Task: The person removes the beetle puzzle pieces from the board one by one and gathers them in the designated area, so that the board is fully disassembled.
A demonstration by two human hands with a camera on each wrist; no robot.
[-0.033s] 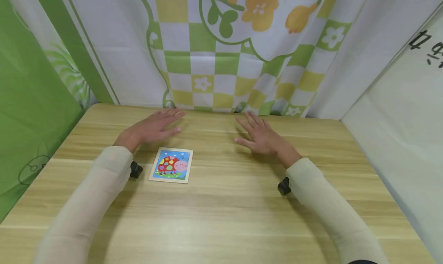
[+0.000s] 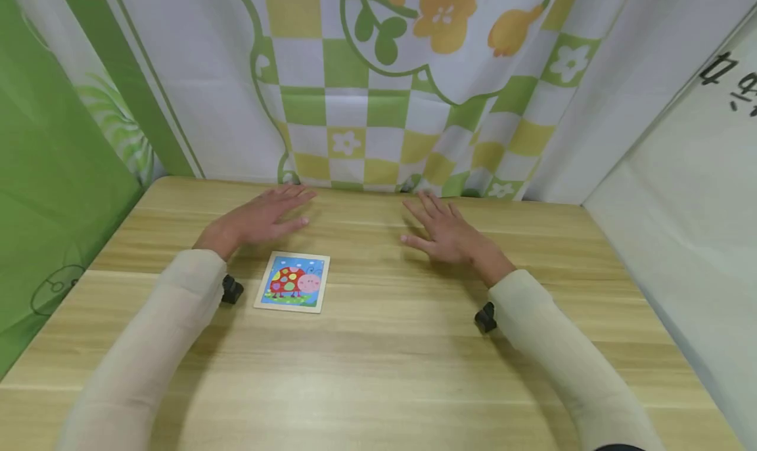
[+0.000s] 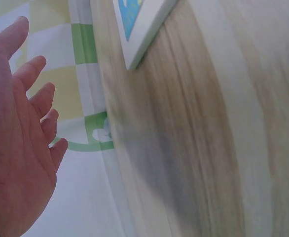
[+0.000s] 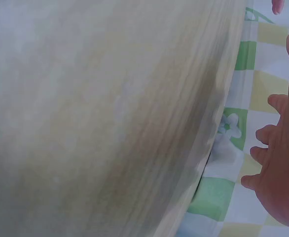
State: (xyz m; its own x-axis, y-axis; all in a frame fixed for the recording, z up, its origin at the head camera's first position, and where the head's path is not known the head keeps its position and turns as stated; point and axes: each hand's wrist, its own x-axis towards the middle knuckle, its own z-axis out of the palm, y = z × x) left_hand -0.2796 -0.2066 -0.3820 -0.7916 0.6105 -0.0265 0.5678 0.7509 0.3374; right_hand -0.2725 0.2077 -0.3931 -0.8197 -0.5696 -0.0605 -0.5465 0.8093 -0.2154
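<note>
A small square picture board (image 2: 292,283) with a red spotted ladybug on blue lies flat on the wooden table, left of the middle. Just beyond it my left hand (image 2: 260,217) hovers over the tabletop, fingers spread and holding nothing. In the left wrist view one corner of the board (image 3: 134,49) shows at the top, apart from the left hand (image 3: 21,138). Across to the right my right hand (image 2: 446,234) is held above the table with its fingers loosely extended, nothing in it. The right wrist view shows this hand (image 4: 282,148) at the right side.
The wood-grain table (image 2: 367,372) reaches back to a green, white and yellow checked curtain (image 2: 384,109). Green cloth (image 2: 53,175) hangs at the left. On the right stands a white wall sheet (image 2: 698,208) with black writing. Each wrist carries a small black device (image 2: 486,318).
</note>
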